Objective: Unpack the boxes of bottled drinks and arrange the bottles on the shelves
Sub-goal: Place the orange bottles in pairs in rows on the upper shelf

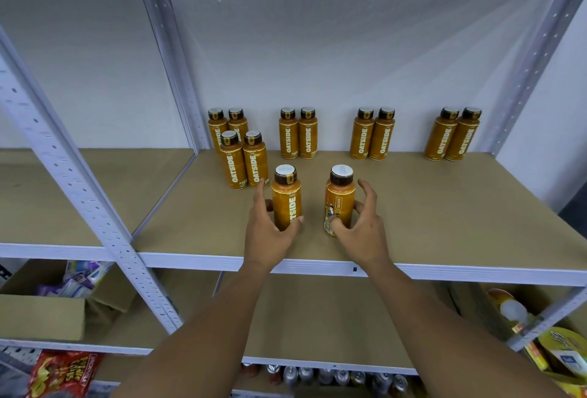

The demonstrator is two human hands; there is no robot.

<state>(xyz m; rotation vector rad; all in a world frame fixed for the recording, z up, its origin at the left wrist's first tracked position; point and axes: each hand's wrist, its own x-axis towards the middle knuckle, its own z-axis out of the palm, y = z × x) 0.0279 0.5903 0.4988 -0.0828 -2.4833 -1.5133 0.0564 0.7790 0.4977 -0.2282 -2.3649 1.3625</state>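
Both hands reach over the front edge of the shelf (190, 262), each on a bottle. The left hand (270, 232) holds the left bottle (286, 204) between thumb and fingers, its index finger stretched up the side. The right hand (362, 229) pinches the right bottle (339, 204) low down with thumb and one finger, the rest spread loose. Both bottles stand upright, long axis vertical, near the middle of the front edge and apart from each other. The open spot they seem bound for lies straight ahead, toward the back edge, so the move looks like a short push away, each hand with its own bottle. The bottles are round with sloped shoulders, in glossy amber sleeves with dark brown caps topped white. The right one shows its small-print side, so it probably wants a turn. The shelf board is matte tan with a white metal rim. Beyond, toward the left, a forward pair (243, 162) stands label out. Behind it the back row (371, 134) runs along the back edge in four spaced pairs.
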